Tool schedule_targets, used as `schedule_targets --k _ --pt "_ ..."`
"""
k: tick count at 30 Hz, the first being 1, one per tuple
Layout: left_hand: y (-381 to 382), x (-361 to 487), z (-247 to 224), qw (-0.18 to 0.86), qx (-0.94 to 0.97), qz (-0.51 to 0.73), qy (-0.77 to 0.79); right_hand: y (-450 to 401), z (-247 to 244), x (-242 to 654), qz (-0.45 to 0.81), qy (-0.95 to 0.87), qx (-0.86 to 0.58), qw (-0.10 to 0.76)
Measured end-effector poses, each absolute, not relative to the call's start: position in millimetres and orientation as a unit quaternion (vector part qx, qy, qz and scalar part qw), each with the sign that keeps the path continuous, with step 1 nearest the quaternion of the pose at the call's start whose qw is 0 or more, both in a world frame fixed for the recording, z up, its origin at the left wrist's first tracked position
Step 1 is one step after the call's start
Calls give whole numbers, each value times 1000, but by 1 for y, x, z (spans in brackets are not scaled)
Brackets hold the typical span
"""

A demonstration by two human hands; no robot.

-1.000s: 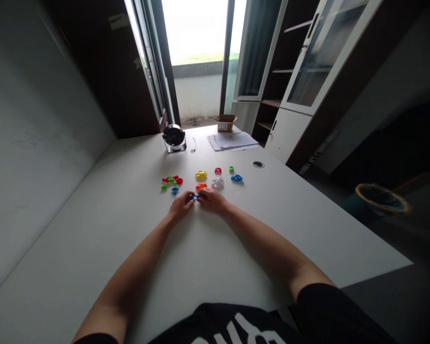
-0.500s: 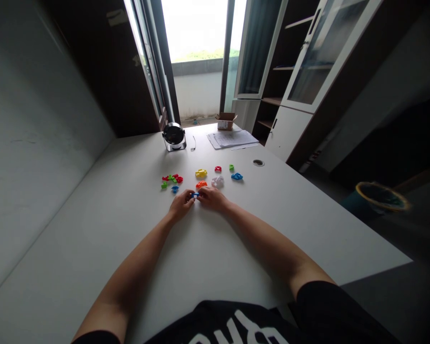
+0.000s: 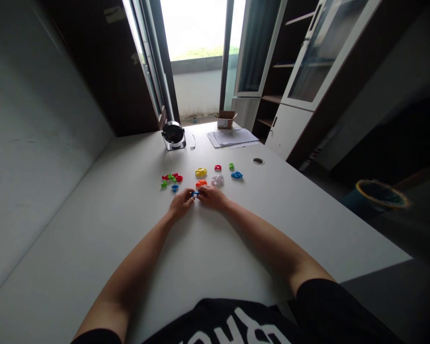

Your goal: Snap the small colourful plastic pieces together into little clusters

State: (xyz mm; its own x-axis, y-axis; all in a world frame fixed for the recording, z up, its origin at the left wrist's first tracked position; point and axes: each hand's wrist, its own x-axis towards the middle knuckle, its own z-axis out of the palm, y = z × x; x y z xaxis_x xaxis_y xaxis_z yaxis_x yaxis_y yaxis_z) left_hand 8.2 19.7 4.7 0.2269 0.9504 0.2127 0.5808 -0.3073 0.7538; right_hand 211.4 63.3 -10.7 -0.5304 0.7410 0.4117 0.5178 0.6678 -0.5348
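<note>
Small blue-and-white plastic piece [image 3: 195, 194] is located just below the centre of the frame, between the left hand [image 3: 181, 204] and the right hand [image 3: 210, 198]. It appears to be pinched from both sides by the fingertips [image 3: 190, 198], with the fingers curled inward rather than clenched into fists. Whether it is lifted or still resting on the white desk [image 3: 103, 229] cannot be told. It is judged to be light, stiff and somewhat slippery, so it would best be taken by its opposite ends between fingertip and thumb. Much of it is hidden by the fingers, and its exact shape cannot be made out.

Just above the hands lies an orange plastic piece [image 3: 201, 183], beside a translucent piece [image 3: 218, 180]. Further up are a yellow piece [image 3: 201, 172], a red piece [image 3: 218, 167], a green piece [image 3: 231, 166] and a larger blue piece [image 3: 237, 175]. A red-and-green cluster [image 3: 172, 178] and a small blue piece [image 3: 175, 188] lie to the left. A round black-and-silver device [image 3: 174, 135], papers [image 3: 232, 137] and a cardboard box [image 3: 225, 120] stand toward the far edge.
</note>
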Motion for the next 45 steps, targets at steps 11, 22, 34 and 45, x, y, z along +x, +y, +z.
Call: schedule_targets --k 11,22,34,45 --pt "20 8 4 271 735 343 518 63 -10 212 180 -856 -365 318" --pt "21 7 2 267 741 338 515 62 -8 212 178 -857 -368 312" --pt "24 7 -2 270 736 340 519 61 -6 213 181 -857 -368 312" --pt "22 8 0 270 736 346 515 59 -3 213 183 -860 -363 308"
